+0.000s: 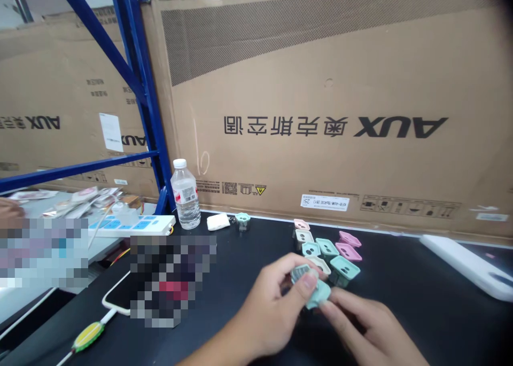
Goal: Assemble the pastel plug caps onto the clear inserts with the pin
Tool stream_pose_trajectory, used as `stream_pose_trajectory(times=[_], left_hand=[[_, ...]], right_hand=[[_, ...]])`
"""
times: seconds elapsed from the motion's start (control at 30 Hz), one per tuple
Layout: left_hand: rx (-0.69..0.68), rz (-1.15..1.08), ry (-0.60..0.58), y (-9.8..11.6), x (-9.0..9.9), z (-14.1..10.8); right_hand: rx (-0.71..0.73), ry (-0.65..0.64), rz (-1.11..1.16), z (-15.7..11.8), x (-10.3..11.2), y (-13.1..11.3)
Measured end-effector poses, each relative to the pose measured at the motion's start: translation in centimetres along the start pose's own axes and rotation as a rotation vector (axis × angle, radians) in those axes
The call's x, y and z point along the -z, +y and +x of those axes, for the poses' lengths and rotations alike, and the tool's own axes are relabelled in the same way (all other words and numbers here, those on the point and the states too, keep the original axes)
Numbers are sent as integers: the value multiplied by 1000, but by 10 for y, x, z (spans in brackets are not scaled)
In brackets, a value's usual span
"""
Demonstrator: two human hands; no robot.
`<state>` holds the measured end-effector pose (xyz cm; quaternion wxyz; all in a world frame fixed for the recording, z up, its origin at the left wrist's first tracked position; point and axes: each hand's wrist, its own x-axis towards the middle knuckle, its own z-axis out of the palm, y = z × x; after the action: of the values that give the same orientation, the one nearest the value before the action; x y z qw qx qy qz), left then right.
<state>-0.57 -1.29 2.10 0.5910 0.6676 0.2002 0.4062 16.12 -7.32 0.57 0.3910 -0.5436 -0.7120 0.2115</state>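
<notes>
Pixelation (173, 280) hides most of the phone (117, 296).

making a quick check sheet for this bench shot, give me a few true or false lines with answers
1. The left hand holds the water bottle. False: the water bottle stands apart beside the power strip, and the left hand pinches a small grey socket-shaped piece.
2. The right hand touches a teal socket-shaped piece. True.
3. The AUX lettering on the cardboard carton is upside down. True.
4. The pink pieces lie left of the power strip. False: they lie right of it, beside teal pieces.
</notes>
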Motion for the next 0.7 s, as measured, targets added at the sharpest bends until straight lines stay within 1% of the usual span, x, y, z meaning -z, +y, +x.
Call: stream_pose_trajectory(times=[0.03, 0.1, 0.13, 0.2, 0.33, 0.5, 0.6, 0.7], left_hand=[[-30, 83, 8, 1, 6, 1], [-61, 207, -11, 1, 16, 4], [-45, 231, -24, -1, 20, 5], [8, 197, -39, -4, 23, 7], [84, 54, -49, -5, 19, 5], [101, -35, -55, -4, 14, 1], [85, 26, -50, -3, 14, 1], [-15, 211, -51, 0, 14, -1]], right_hand=[[-44, -25, -9, 1, 3, -2], [-77, -73, 24, 2, 8, -5], [-92, -83, 49, 2, 9, -5], [-128, -126, 125, 2, 11, -6], [-190, -176, 265, 0, 11, -5], [-169, -207, 321, -2, 10, -3], [-166, -225, 323, -2, 11, -2], [-201, -222, 387, 0, 14, -2]])
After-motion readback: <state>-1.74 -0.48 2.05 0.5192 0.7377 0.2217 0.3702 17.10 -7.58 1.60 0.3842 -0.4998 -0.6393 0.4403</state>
